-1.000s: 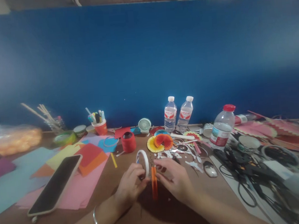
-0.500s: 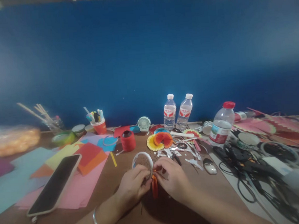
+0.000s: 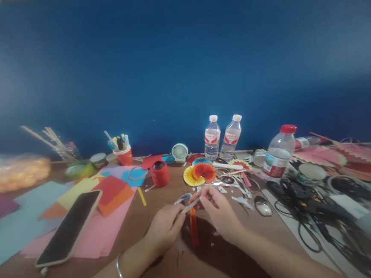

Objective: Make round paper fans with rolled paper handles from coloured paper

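Observation:
Just above the table, my left hand (image 3: pixel 167 227) is closed on a white tape roll (image 3: pixel 183 198), with its thumb along a pale strip (image 3: pixel 190 205). That strip spans the gap to my right hand (image 3: pixel 217 208), whose thumb and fingers pinch its other end. Below and between the hands is a narrow folded orange paper (image 3: pixel 193 226), touched by neither hand as far as I can see. Much of the roll is hidden behind the left fingers. Pleated paper fans in yellow (image 3: pixel 192 175) and orange-red (image 3: pixel 205 171) lie beyond the hands.
A phone (image 3: pixel 71 227) rests on coloured paper sheets (image 3: pixel 97 236) at left. Red thread spool (image 3: pixel 160 174), small fan (image 3: pixel 180 152) and water bottles (image 3: pixel 211 139) stand at the back. Paper scraps (image 3: pixel 242 201), a mouse (image 3: pixel 262 205) and black cables (image 3: pixel 300 194) are at right.
The white roll, upright as a ring before, has tipped low behind my left fingers. A strip now shows between my hands. The orange paper shows more fully below them.

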Action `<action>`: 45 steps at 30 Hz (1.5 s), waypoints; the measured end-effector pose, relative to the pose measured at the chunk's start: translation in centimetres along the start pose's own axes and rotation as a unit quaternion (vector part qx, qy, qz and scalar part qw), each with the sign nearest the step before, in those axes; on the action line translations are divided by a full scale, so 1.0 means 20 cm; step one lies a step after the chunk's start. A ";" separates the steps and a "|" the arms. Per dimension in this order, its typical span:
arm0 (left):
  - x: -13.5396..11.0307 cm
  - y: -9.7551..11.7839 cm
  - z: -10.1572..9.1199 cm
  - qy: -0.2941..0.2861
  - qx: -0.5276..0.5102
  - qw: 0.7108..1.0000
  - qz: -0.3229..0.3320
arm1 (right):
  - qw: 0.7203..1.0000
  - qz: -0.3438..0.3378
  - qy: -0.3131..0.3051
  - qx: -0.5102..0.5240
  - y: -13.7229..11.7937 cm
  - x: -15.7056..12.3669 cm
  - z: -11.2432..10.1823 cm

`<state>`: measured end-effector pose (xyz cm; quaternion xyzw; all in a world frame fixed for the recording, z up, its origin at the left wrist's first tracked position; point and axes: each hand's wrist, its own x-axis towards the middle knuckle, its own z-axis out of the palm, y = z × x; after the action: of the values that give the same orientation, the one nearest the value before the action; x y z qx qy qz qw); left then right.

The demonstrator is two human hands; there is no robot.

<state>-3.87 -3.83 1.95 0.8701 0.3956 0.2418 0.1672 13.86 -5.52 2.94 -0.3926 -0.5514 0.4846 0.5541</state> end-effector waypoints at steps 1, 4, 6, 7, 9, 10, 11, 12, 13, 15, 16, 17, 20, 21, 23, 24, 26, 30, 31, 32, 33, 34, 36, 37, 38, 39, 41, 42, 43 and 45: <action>0.00 0.00 -0.01 0.000 0.002 1.000 0.004 | 0.999 0.014 0.017 0.031 0.01 0.02 -0.01; 0.01 0.00 -0.01 -0.002 0.004 1.000 0.013 | 0.994 0.030 0.056 0.089 0.02 0.05 -0.05; 0.02 -0.01 0.00 0.004 0.007 1.000 0.005 | 0.992 0.017 0.056 0.114 0.03 0.06 -0.07; 0.02 -0.02 0.01 0.012 0.011 1.000 -0.002 | 0.991 0.006 0.050 0.124 0.03 0.06 -0.07; 0.02 -0.04 0.03 0.031 0.020 0.999 -0.019 | 0.991 -0.021 0.031 0.127 0.03 0.04 -0.06; 0.02 -0.05 0.03 0.040 0.024 0.998 -0.030 | 0.992 -0.034 0.022 0.118 0.03 0.04 -0.05; 0.02 -0.05 0.03 0.048 0.027 0.998 -0.039 | 0.994 -0.045 0.015 0.103 0.03 0.03 -0.05; 0.02 -0.06 0.03 0.054 0.028 0.997 -0.045 | 0.995 -0.056 0.012 0.084 0.03 0.03 -0.04; 0.02 -0.07 0.03 0.060 0.027 0.997 -0.050 | 0.996 -0.067 0.017 0.063 0.03 0.02 -0.04; 0.02 -0.08 0.03 0.069 0.026 0.996 -0.056 | 0.994 -0.097 0.057 0.016 0.03 0.02 -0.06; 0.02 -0.08 0.03 0.070 0.026 0.996 -0.057 | 0.990 -0.115 0.087 -0.012 0.03 0.03 -0.07; 0.02 -0.08 0.02 0.070 0.028 0.995 -0.059 | 0.984 -0.132 0.115 -0.045 0.03 0.03 -0.08; 0.02 -0.09 0.03 0.067 0.038 0.996 -0.047 | 0.960 -0.173 0.125 -0.183 0.02 0.02 -0.10; 0.02 -0.08 0.03 0.066 0.043 0.996 -0.037 | 0.950 -0.187 0.097 -0.230 0.02 0.01 -0.10; 0.01 -0.08 0.03 0.063 0.053 0.996 -0.016 | 0.929 -0.215 0.015 -0.303 0.03 0.00 -0.09; 0.01 -0.08 0.03 0.058 0.055 0.997 -0.003 | 0.919 -0.223 -0.023 -0.323 0.05 -0.01 -0.08; 0.00 -0.07 0.02 0.039 0.041 0.998 0.025 | 0.913 -0.220 -0.070 -0.338 0.07 -0.01 -0.07; -0.03 -0.05 -0.03 0.008 -0.040 0.992 0.120 | 0.961 -0.115 -0.090 -0.236 0.12 0.03 -0.08; -0.03 -0.05 -0.04 0.012 -0.055 0.988 0.142 | 0.976 -0.075 -0.100 -0.176 0.12 0.04 -0.08; -0.03 -0.05 -0.04 0.017 -0.064 0.985 0.158 | 0.987 -0.035 -0.112 -0.110 0.13 0.05 -0.08; -0.03 -0.05 -0.05 0.022 -0.068 0.983 0.168 | 0.992 0.001 -0.119 -0.045 0.13 0.06 -0.08; -0.03 -0.05 -0.05 0.026 -0.068 0.982 0.173 | 0.993 0.031 -0.117 0.011 0.14 0.07 -0.08; -0.03 -0.06 -0.05 0.031 -0.065 0.982 0.173 | 0.989 0.072 -0.099 0.079 0.14 0.08 -0.08; -0.03 -0.06 -0.05 0.032 -0.064 0.982 0.172 | 0.989 0.082 -0.084 0.094 0.15 0.08 -0.08; -0.02 -0.06 -0.04 0.033 -0.063 0.982 0.172 | 0.988 0.088 -0.072 0.103 0.15 0.08 -0.08; -0.03 -0.06 -0.04 0.035 -0.061 0.983 0.172 | 0.988 0.091 -0.061 0.108 0.15 0.08 -0.08; -0.03 -0.07 -0.04 0.037 -0.053 0.984 0.167 | 0.989 0.092 -0.036 0.112 0.15 0.08 -0.09; -0.03 -0.07 -0.04 0.037 -0.046 0.985 0.163 | 0.989 0.091 -0.022 0.112 0.14 0.08 -0.10; -0.03 -0.07 -0.03 0.036 -0.036 0.987 0.152 | 0.990 0.089 -0.011 0.110 0.14 0.08 -0.10; -0.02 -0.07 -0.03 0.033 -0.009 0.993 0.113 | 0.993 0.076 -0.007 0.085 0.11 0.08 -0.11</action>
<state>-5.32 -3.18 1.51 0.8993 0.2976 0.2914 0.1335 15.69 -3.33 0.94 -0.3814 -0.4803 0.5734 0.5432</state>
